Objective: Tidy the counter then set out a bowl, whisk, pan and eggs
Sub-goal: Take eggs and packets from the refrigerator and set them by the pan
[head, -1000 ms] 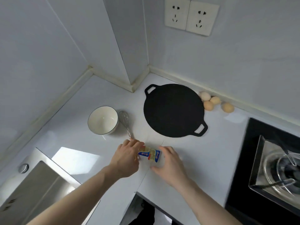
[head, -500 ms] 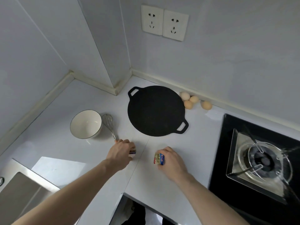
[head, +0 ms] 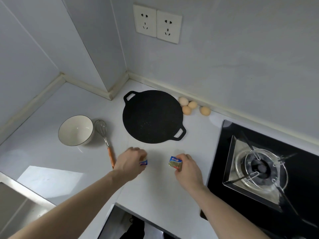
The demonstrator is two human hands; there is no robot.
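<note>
White worktop (head: 51, 152) runs into a corner of pale grey walls, with two sockets (head: 157, 23) on the back wall. Seen from the head camera, a flat black pan (head: 152, 116) with two loop handles lies near the back edge. Four brown eggs (head: 189, 106) sit just beside it against the back wall, three bunched together and one a little apart to the right. Left of the pan stands a white bowl (head: 76, 130), upright, and a wire whisk (head: 104, 138) lies beside it, its head near the bowl's rim and its wooden handle pointing toward the front edge. At the right end a black gas hob (head: 259, 169) is set in; at the front left corner a steel sink (head: 15, 204) shows.

Near the front edge, the left hand (head: 128, 163) has its fingers curled round a small blue-and-white packet (head: 143, 162), mostly hidden. The right hand (head: 187, 169) pinches a second small packet (head: 175, 163), blue on top with a yellowish side. The two hands are apart, and the left hand lies against the whisk handle's tip.
</note>
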